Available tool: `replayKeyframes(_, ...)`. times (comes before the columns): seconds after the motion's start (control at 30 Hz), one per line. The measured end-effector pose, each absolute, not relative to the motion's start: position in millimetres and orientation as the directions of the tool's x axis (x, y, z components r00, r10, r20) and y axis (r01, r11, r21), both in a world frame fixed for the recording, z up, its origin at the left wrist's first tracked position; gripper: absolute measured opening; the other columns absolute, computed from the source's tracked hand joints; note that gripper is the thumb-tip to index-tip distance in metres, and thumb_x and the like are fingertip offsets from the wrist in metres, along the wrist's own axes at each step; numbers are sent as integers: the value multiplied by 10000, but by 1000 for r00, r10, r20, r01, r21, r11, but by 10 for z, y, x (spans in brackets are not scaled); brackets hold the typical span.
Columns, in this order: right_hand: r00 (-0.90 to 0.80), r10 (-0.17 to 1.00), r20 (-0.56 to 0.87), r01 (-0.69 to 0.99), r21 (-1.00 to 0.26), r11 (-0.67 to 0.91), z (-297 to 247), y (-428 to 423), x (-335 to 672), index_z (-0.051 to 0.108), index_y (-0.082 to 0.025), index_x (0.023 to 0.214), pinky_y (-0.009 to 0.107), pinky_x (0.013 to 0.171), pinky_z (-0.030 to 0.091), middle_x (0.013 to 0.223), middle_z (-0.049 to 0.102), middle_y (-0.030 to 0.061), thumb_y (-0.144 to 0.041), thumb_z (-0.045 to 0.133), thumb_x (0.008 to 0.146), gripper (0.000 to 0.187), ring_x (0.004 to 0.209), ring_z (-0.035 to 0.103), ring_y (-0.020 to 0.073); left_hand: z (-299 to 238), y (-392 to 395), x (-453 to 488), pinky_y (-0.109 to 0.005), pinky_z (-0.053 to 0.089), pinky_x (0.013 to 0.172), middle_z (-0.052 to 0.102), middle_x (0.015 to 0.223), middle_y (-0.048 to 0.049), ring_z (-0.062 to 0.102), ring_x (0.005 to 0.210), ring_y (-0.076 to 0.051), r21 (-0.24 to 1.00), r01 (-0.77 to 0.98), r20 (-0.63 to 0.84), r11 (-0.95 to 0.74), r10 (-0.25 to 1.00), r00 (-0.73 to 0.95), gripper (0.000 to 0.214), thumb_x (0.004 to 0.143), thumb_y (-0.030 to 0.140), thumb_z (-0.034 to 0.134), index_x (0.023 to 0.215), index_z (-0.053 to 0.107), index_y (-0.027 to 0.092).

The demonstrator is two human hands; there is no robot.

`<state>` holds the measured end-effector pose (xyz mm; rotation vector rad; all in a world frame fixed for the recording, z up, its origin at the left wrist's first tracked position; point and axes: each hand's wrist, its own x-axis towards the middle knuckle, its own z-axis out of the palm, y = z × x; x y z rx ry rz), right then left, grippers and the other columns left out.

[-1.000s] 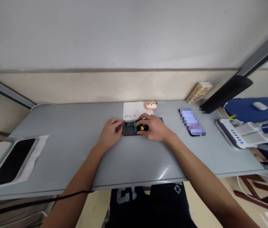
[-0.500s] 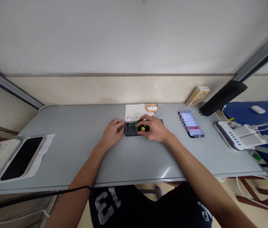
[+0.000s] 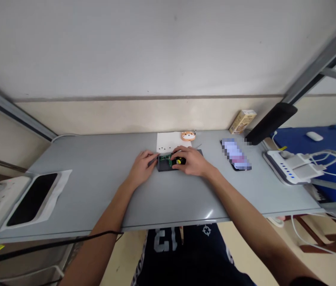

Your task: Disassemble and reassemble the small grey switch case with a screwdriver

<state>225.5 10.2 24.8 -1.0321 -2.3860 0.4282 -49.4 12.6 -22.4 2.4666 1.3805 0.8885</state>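
Note:
A flat black case lies near the middle of the grey desk, with a green circuit board inside along its upper edge. At its left end my left hand is closed on a short dark stick-like tool, whose thin end points at the board; its exact kind is unclear. My right hand reaches over the case from the right. Its thumb and fingers are closed around a black part with a yellow round spot, lying against the board. My palm covers much of the case's right half.
Behind the case lie a white sheet with several small dark screws and an orange animal-faced case. Rightward are a phone, a carton, a black cylinder and a power strip. Another phone lies left.
The view has shifted slightly, and the lap below the desk shows differently. Both hands keep nearly the same place and grip at the case.

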Motion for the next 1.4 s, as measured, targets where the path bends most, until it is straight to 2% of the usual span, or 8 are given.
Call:
replayKeyframes(0.2, -670, 697, 257, 603, -360, 712, 232, 119, 2258, 728, -240, 1173, 410, 908, 449, 1294, 689, 95, -373, 775, 875, 330, 1019, 683, 262, -198, 107, -491, -457, 494, 982, 665, 1078, -90, 573, 1025, -249, 441, 725, 408, -529, 838, 363, 353, 1014, 255, 481, 1292, 695, 224)
replayKeyframes(0.37, -615, 744, 261, 640, -386, 665, 286, 116, 2317, 674, -256, 1301, 418, 935, 477, 1391, 645, 113, -468, 721, 906, 450, 1055, 682, 277, -22, -16, -323, -452, 481, 1023, 680, 1129, -98, 598, 1088, -251, 408, 746, 548, -527, 795, 262, 323, 1011, 222, 476, 1280, 653, 200)
replayKeyframes(0.63, -481, 839, 255, 696, -470, 543, 256, 217, 2487, 709, -242, 1208, 365, 904, 515, 1189, 744, 77, -196, 597, 922, 310, 1049, 692, 248, 147, -4, 86, -481, 416, 1132, 622, 1385, -110, 558, 1294, -299, 264, 645, 318, -717, 696, 644, 578, 957, 392, 639, 1487, 480, 224)
replayKeyframes(0.77, -349, 793, 500, 648, -482, 589, 321, 226, 2509, 730, -233, 1053, 386, 904, 509, 1078, 771, 71, -204, 562, 947, 200, 983, 696, 243, 95, 57, 89, -480, 426, 1140, 635, 1375, -103, 567, 1282, -298, 268, 625, 313, -733, 680, 663, 556, 949, 375, 651, 1464, 507, 226)
replayKeyframes(0.87, 65, 706, 705, 493, -638, 591, 425, 203, 2517, 682, -229, 1058, 371, 862, 524, 1009, 749, 73, -328, 499, 1021, 211, 919, 682, 209, 34, 80, 38, -481, 431, 1144, 625, 1413, -95, 563, 1305, -299, 302, 650, 318, -698, 716, 621, 587, 949, 385, 660, 1489, 481, 239)
replayKeyframes(0.97, 317, 709, 630, 312, -775, 549, 469, 205, 2529, 650, -229, 1054, 319, 703, 511, 811, 671, 31, -489, 373, 1064, 380, 730, 637, 167, -15, 96, -4, -471, 446, 1138, 640, 1403, -80, 577, 1297, -284, 346, 653, 312, -673, 739, 597, 571, 958, 386, 656, 1485, 482, 252)
replayKeyframes(1.1, 342, 837, 427, 289, -895, 339, 361, 259, 2501, 634, -225, 890, 266, 525, 402, 591, 490, -40, -611, 404, 1025, 469, 512, 480, 126, -31, 109, -15, -476, 456, 1139, 654, 1382, -63, 588, 1283, -274, 392, 654, 298, -647, 762, 575, 565, 956, 401, 666, 1477, 492, 271)
replayKeyframes(1.4, 260, 883, 390, 464, -853, 240, 260, 260, 2369, 631, -218, 912, 260, 592, 402, 741, 682, -2, -590, 476, 1004, 413, 578, 527, 127, -36, 110, -22, -481, 456, 1138, 658, 1388, -55, 594, 1291, -276, 430, 649, 288, -627, 777, 560, 556, 948, 413, 685, 1461, 510, 294)
